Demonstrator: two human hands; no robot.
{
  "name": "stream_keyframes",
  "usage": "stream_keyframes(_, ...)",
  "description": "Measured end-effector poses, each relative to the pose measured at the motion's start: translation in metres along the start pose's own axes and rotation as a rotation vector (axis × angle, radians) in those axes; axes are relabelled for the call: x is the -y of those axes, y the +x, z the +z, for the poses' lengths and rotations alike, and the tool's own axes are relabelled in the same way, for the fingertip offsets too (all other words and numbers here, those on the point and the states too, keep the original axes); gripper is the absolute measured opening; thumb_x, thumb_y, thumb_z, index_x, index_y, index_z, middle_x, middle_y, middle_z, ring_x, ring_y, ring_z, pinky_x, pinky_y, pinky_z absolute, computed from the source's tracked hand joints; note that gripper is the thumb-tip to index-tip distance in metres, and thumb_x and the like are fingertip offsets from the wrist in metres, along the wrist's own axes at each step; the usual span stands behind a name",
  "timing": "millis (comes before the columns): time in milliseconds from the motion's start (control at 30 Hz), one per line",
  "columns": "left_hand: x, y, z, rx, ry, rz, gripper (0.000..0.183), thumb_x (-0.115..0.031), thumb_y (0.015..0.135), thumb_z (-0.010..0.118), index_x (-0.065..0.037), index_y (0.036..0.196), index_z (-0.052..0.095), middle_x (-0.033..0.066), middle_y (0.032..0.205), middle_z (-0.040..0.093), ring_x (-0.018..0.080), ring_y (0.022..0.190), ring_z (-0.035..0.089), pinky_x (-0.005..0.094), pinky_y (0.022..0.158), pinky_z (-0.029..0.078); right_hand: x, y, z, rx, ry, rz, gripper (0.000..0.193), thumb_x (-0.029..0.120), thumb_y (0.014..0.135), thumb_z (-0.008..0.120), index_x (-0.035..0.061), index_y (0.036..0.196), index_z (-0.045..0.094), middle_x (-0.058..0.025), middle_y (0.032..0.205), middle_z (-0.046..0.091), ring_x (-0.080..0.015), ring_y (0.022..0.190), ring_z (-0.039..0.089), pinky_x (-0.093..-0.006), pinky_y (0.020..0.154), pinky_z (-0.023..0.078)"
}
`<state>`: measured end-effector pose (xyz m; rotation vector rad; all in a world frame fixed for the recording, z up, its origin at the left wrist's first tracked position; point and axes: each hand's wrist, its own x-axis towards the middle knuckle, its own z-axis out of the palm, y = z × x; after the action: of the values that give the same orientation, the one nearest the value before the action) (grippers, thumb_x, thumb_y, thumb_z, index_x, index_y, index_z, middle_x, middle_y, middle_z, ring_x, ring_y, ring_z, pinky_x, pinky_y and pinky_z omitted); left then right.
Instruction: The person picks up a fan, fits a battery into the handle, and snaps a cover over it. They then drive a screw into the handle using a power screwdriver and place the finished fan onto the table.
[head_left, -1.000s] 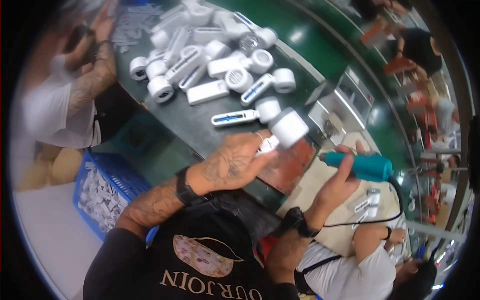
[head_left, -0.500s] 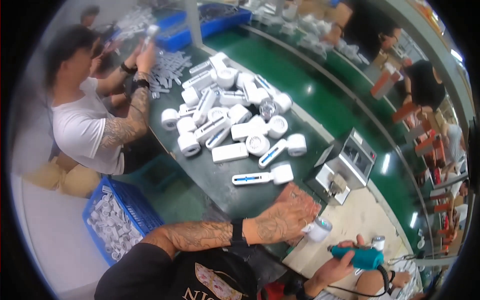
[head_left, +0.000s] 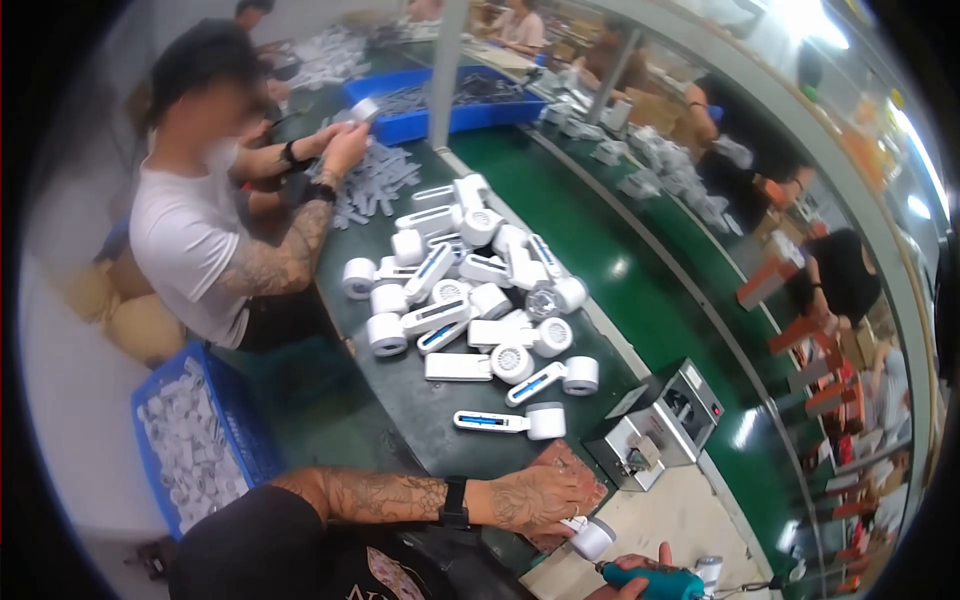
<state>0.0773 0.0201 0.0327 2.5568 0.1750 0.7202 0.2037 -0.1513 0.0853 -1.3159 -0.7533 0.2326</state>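
Observation:
My left hand [head_left: 535, 497] lies over a reddish-brown pad [head_left: 572, 460], its fingers closed on a white handheld fan [head_left: 594, 540] whose round head sticks out to the right. The fan's handle is mostly hidden under the hand. At the lower edge my right hand [head_left: 612, 592], partly cut off by the frame, is wrapped round a teal electric screwdriver [head_left: 662, 584]. The tool's tip points left, just below the fan's head; whether they touch I cannot tell. Ahead on the dark table lies an open-handled fan [head_left: 492, 422] with a blue strip inside.
Several white fans [head_left: 470, 290] are heaped farther along the table. A metal box [head_left: 655, 425] with a red switch stands right of the pad. A small white cylinder [head_left: 708, 570] is beside the screwdriver. At left, a co-worker [head_left: 195, 220] works near a blue basket [head_left: 230, 420].
The view has tilted up, so the scene sits lower. The screwdriver's tip is closer to the fan's head. My left hand keeps its grip; the co-worker's hands stay raised with a white part.

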Motion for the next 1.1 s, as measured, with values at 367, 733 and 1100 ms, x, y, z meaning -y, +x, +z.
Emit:
stream_keyframes(367,0.002,-0.012,0.007,-0.007,-0.008,0.051,0.041,-0.036,0.096,0.057,-0.008,0.126,0.058,0.0052,0.121,0.059,0.0226,0.112,0.054,0.0347,0.094,0.044,0.026,0.000,0.013,-0.057,0.065,-0.023,0.055,0.045,0.096,0.057,-0.0061,0.115,0.048,-0.0125,0.083,0.053,-0.0228,0.072,0.051,-0.0363,0.068,0.046)
stream_keyframes(733,-0.017,0.018,-0.036,0.054,-0.184,-0.232,0.024,-0.025,0.078,0.065,-0.005,0.091,0.062,0.0106,0.100,0.062,0.0289,0.100,0.059,0.0413,0.089,0.047,0.014,0.013,-0.022,0.028,0.459,-0.073,0.058,0.050,0.098,0.052,-0.0030,0.124,0.053,-0.0066,0.086,0.055,-0.0146,0.072,0.049,-0.0286,0.065,0.043)
stream_keyframes(1100,0.020,0.022,-0.012,-0.012,0.010,0.007,0.042,-0.033,0.088,0.067,-0.009,0.122,0.063,0.0080,0.111,0.061,0.0256,0.104,0.055,0.0374,0.091,0.045,-0.011,0.115,0.081,0.037,0.158,-0.129,0.058,0.055,0.094,0.061,-0.0013,0.110,0.057,-0.0043,0.068,0.051,-0.0153,0.062,0.052,-0.0284,0.059,0.043)
